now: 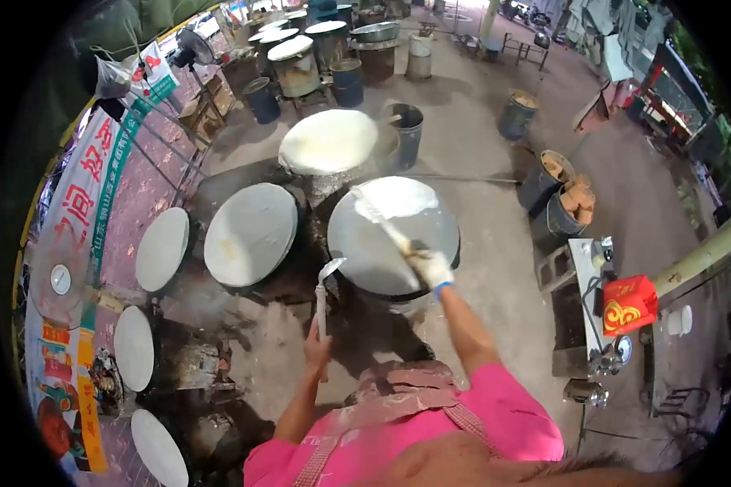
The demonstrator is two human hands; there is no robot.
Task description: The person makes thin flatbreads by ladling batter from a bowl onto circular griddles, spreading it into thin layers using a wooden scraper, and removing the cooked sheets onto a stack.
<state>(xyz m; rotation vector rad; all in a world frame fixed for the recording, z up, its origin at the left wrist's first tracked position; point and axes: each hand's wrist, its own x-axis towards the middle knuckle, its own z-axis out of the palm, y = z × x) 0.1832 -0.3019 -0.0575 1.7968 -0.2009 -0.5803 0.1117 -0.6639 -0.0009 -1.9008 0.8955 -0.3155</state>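
Observation:
My right hand (430,269), in a white glove with a blue cuff, is closed on a long pale scraper (386,225). The scraper lies across a large round griddle (357,256), its far end at the edge of a layer of wet white batter (410,195). To the left, my left hand (317,349) is bare and wrapped round the handle of a ladle (322,304). White batter coats the ladle's head, which is just off the griddle's near left rim.
More round griddles stand around me, one (252,235) to the left and a pale-covered one (329,142) ahead. Dark buckets (560,219) with brown blocks are at the right, near a side table (586,284) and a red bag (629,305). A fan (193,49) stands far left.

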